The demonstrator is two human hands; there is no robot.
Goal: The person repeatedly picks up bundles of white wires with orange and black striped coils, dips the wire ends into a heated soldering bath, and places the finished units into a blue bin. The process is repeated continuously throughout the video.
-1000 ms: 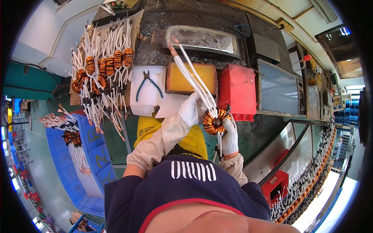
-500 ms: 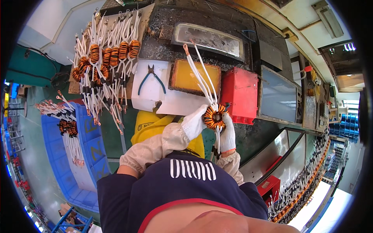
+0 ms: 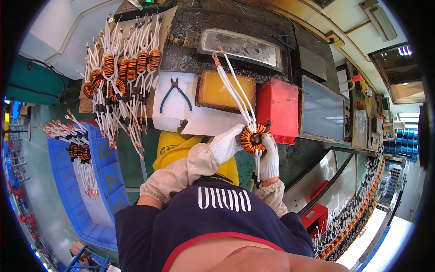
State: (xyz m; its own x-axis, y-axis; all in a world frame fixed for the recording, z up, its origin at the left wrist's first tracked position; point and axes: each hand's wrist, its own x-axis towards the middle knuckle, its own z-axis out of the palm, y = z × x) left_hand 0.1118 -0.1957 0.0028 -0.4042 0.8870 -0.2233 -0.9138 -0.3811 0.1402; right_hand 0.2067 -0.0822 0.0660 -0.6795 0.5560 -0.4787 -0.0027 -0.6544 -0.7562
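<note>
A toroidal coil (image 3: 246, 138), wound with orange-brown wire in dark-striped bands, is held between my two white-gloved hands in front of the bench. My left hand (image 3: 228, 144) grips its left side, fingers closed. My right hand (image 3: 270, 159) is closed on its right and lower edge; some fingertips are hidden behind the ring. Long white sleeved leads (image 3: 234, 93) with bare copper-coloured ends rise from the coil over a yellow block-filled tray (image 3: 229, 89). Shorter white leads (image 3: 258, 165) hang below it, beside my right hand.
Cutting pliers (image 3: 176, 96) lie on white paper (image 3: 158, 113) left of the yellow tray. A red bin (image 3: 277, 109) stands close to the coil's right. Several finished-looking coils (image 3: 142, 61) lie on cardboard at the far left; a blue crate (image 3: 106, 167) holds more.
The coil and my right hand have shifted slightly right and down, and the ring looks turned a little. My left hand keeps its hold. The whole view has moved slightly.
</note>
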